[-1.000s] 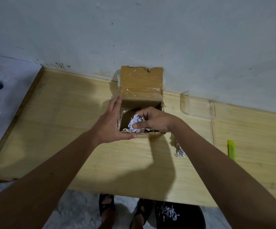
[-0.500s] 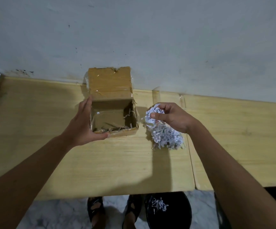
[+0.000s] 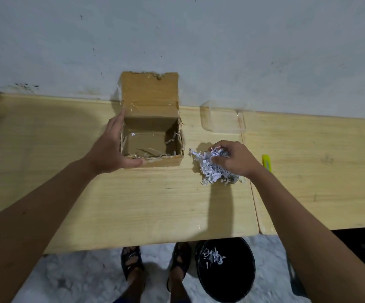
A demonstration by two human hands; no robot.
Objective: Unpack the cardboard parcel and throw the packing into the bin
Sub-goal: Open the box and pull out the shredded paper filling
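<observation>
A pale wooden table [image 3: 155, 204] runs along a grey wall [image 3: 199, 40], and a second tabletop [image 3: 319, 171] butts against its right edge. On the floor just off the table's near edge stands a black bin [image 3: 242, 278] with a little shredded paper [image 3: 213, 256] already inside; the person's sandalled feet [image 3: 155, 265] are beside it to the left. The cardboard parcel [image 3: 153, 119] sits at the table's far edge, its lid flap raised against the wall, its inside almost bare apart from a few loose strips on the bottom. The left hand [image 3: 111, 149] lies against the parcel's left wall, fingers straight along it and the thumb laid across the near front corner. Just right of the parcel, near the table's right edge, the right hand [image 3: 234, 160] grips a clump of shredded paper packing [image 3: 210, 169] with curled fingers; whether the clump touches the tabletop cannot be told. A clear plastic piece [image 3: 220, 121] lies near the far right corner, and a yellow cutter [image 3: 266, 161] shows on the second tabletop beyond the right wrist.
</observation>
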